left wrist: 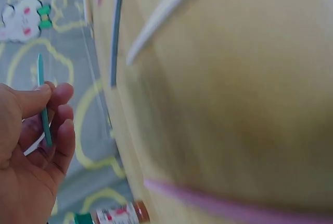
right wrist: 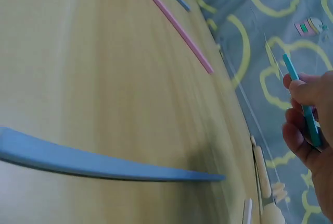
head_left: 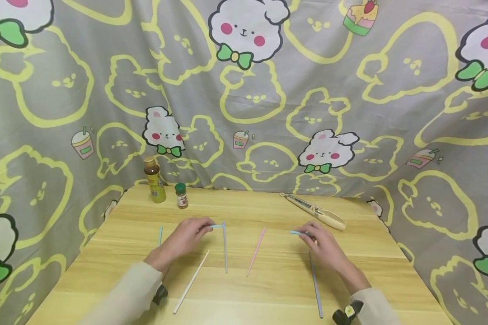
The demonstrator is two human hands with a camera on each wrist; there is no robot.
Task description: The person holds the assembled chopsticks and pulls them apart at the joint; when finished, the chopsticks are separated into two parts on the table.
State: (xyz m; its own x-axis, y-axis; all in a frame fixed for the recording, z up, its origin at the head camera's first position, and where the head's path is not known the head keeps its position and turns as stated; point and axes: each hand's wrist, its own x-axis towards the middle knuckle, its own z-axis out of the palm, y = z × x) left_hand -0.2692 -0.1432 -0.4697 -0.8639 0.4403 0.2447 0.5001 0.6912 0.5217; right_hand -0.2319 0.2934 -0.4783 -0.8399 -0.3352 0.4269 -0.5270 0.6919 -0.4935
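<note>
Teal stick pinched by fingers of each hand.

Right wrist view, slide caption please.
Right hand holds a turquoise stick; a pink stick and a nearer blue stick lie on the table.

The left arm slants from near left towards far right; the right arm slants from near right towards far left. The left grip pinches, thumb meeting fingertip, other fingers curled. The right grip seems to pinch likewise, though cropped in its wrist view.
</note>
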